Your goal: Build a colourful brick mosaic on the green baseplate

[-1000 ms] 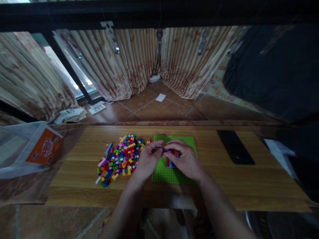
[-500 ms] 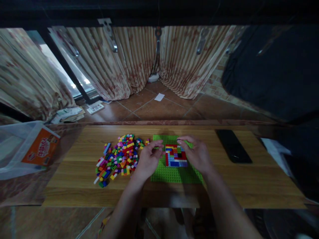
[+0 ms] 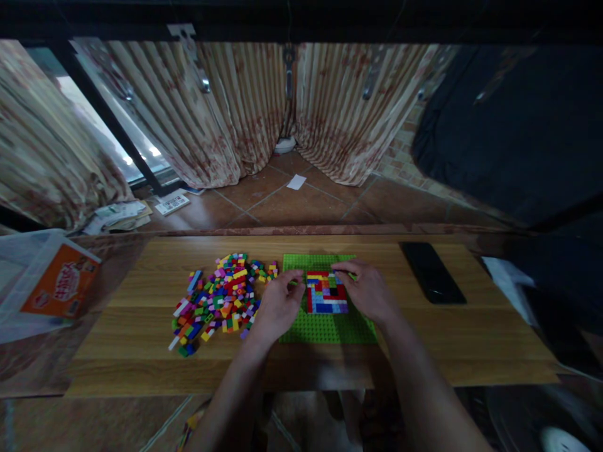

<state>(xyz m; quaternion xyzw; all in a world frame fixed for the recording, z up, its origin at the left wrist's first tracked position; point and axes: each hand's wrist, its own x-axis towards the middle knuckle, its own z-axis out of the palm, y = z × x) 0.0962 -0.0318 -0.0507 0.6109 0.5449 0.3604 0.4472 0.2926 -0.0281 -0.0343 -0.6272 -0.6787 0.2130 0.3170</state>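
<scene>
A green studded baseplate (image 3: 311,329) lies on the table, with a low block of colourful toy bricks (image 3: 325,307) built on it. Over the plate's left part is my left hand (image 3: 280,304), thumb and fingers curved with a gap between them, just left of the bricks. My right hand (image 3: 370,292) reaches in from the right, its thumb and fingertips drawn together at the far right corner of the brick block. Whatever is between those fingertips is too small to make out. Left of the plate spreads a pile of loose toy bricks (image 3: 226,292).
A black phone (image 3: 432,273) lies at the right of the wooden table (image 3: 127,326). Beyond the table's left end stands a clear plastic bin (image 3: 28,251) with an orange label. Papers (image 3: 117,216) lie on the floor by the striped curtains (image 3: 245,113).
The whole view has shifted slightly. My right fingertips have come closer to the far right corner of the brick block. My left hand stays beside the bricks.
</scene>
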